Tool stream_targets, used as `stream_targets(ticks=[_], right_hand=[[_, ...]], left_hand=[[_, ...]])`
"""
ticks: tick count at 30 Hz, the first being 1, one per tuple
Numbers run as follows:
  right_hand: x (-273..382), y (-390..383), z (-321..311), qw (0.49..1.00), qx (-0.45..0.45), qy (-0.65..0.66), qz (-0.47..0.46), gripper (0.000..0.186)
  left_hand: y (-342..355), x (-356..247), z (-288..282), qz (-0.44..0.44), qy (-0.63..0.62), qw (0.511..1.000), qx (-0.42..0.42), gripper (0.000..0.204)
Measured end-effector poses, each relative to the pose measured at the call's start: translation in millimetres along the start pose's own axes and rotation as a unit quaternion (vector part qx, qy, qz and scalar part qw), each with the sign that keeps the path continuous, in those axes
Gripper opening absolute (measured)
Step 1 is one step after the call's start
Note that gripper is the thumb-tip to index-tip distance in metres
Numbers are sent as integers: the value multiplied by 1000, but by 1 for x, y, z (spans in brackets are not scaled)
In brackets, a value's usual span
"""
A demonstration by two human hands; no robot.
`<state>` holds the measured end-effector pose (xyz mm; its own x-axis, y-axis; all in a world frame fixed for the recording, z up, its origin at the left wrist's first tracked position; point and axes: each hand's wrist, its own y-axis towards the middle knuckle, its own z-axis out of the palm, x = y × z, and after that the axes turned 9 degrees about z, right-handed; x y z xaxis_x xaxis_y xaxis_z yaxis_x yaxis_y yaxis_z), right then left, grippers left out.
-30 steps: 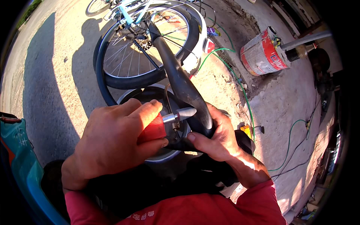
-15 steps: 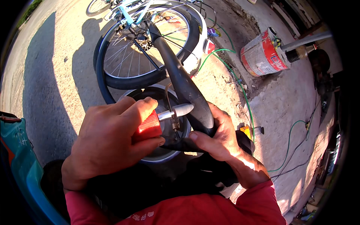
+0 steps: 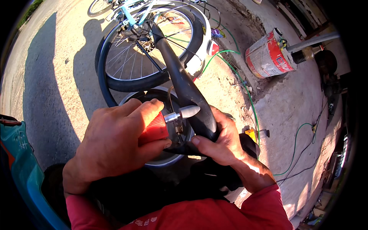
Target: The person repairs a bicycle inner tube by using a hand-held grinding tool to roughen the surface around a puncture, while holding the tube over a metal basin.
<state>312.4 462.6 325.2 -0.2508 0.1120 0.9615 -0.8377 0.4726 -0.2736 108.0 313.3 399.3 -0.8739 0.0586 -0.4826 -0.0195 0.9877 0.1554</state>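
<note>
- The left hand (image 3: 115,147) is closed around a red-handled tool (image 3: 155,128); its silver cone tip (image 3: 188,112) lies against the black inner tube (image 3: 184,88).
- The right hand (image 3: 220,142) clamps a fold of that tube, thumb on top.
- Below both sits a dark round basin (image 3: 174,157).
- Beyond, the bicycle wheel (image 3: 134,57) stands on the dirt.
- Farther right lies a red-and-white can (image 3: 266,55), with a green hose (image 3: 245,92) nearby.

Can (image 3: 268,55), green hose (image 3: 245,90) on ground (image 3: 57,76)
</note>
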Motion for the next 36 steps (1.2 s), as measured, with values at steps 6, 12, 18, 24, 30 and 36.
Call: stream_targets(ticks=[6,12,18,24,30,36], right_hand=[[8,9,-2,1000,5,20,-10,62],[4,-3,-15,1000,-26,-4,9,59],[-16,9,1,999,31,36,-20,59],[-19,8,-3,994,34,101,-20,56],[-27,19,1,992,37,112,-36,56],[-24,15,0,994,42,94,-27,64]], left_hand=[[7,-1,-8,12,4,1000,29,65],[18,0,-5,30,-42,998,-47,66],[-3,11,-4,16,-28,998,-52,68],[4,6,-7,5,-40,998,-57,62],[5,5,-16,-32,-73,996,-40,62],[3,4,-17,-7,-76,996,-54,60]])
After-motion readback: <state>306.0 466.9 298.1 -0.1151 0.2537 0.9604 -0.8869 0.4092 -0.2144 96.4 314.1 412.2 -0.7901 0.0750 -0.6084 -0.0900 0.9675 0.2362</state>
